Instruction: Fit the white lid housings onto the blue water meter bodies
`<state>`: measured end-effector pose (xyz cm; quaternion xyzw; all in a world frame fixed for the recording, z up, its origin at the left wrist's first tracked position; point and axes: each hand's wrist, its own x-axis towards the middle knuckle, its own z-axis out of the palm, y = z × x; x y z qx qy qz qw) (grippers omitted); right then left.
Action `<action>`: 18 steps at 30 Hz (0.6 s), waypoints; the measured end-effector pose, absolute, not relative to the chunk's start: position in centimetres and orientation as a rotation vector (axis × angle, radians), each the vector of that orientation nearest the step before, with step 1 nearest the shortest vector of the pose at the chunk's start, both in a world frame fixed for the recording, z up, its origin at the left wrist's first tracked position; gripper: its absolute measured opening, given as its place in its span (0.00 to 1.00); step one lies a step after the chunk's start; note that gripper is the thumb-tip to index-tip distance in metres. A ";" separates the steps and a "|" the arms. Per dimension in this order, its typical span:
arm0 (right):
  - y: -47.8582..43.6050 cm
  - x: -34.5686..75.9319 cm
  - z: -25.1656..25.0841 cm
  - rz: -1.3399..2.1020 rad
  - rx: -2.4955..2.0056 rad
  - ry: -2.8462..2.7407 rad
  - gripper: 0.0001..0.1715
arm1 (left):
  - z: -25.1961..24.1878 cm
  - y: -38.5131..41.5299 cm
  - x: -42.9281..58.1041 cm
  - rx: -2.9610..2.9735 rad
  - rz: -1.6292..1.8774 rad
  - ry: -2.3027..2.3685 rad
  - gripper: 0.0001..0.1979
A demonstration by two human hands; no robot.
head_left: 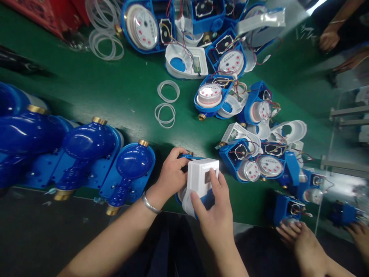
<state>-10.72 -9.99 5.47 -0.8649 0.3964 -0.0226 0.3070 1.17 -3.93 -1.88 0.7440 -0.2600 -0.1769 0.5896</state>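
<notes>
My left hand [170,176] and my right hand [215,209] together grip a water meter with a white cover [198,179] on a blue body, at the near edge of the green table [115,92]. My left fingers curl over its left and top edge. My right thumb and index finger press on the white cover beside its small window. A metal bangle [150,204] sits on my left wrist.
Three blue meter bodies [127,173] lie upside down in a row to the left. Open meters with dials and wires [253,165] crowd the right. Clear rings [167,102] lie mid-table. Another person's hands [300,234] work at the lower right, and another's hand [328,38] at the top right.
</notes>
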 end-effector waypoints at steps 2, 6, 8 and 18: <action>-9.7 -10.6 5.0 -0.051 -2.380 1.046 0.38 | -1.7 -3.9 1.4 1.709 -0.460 -0.569 0.03; -9.3 -10.5 4.5 -0.037 -2.469 1.053 0.38 | -1.6 -3.6 1.5 1.640 -0.567 -0.443 0.07; -9.2 -10.4 4.4 -0.039 -2.485 1.060 0.38 | -1.6 -3.5 1.2 1.626 -0.548 -0.329 0.09; -9.6 -9.6 3.6 -0.073 -2.558 1.103 0.37 | -0.9 -3.1 0.1 1.571 -0.740 -0.158 0.16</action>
